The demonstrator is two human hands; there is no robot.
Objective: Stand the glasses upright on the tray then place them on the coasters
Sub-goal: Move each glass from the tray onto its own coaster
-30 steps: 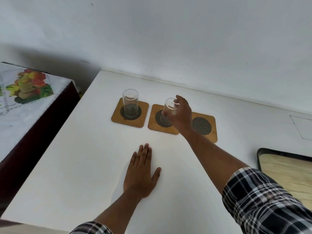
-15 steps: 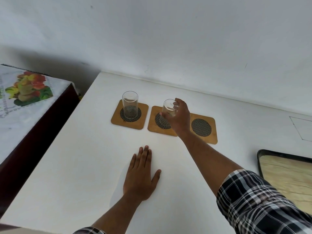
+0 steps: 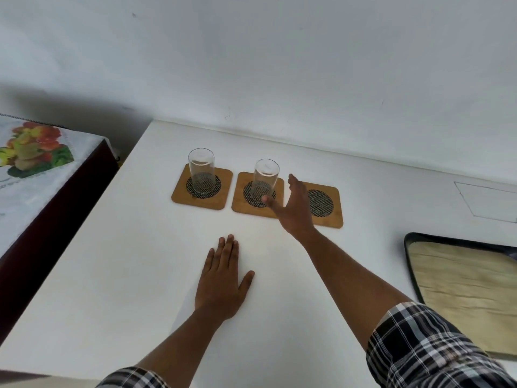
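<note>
Three wooden coasters with dark mesh centres lie in a row on the white table. A clear glass (image 3: 201, 170) stands upright on the left coaster (image 3: 179, 193). A second clear glass (image 3: 265, 179) stands upright on the middle coaster (image 3: 240, 204). The right coaster (image 3: 333, 205) bears nothing. My right hand (image 3: 295, 208) hovers open just right of the second glass, fingers apart, not touching it. My left hand (image 3: 222, 278) lies flat, palm down, on the table nearer to me. The tray (image 3: 409, 247), dark-rimmed with a wood-look base, sits at the right edge.
The white table (image 3: 126, 275) meets a white wall at the back. To the left stands a lower dark table (image 3: 50, 214) with a fruit-print cloth. A faint outlined rectangle (image 3: 489, 201) marks the table's far right.
My right hand set the second glass down on the middle coaster, let go of it and drew back to the right. My left hand has stayed flat.
</note>
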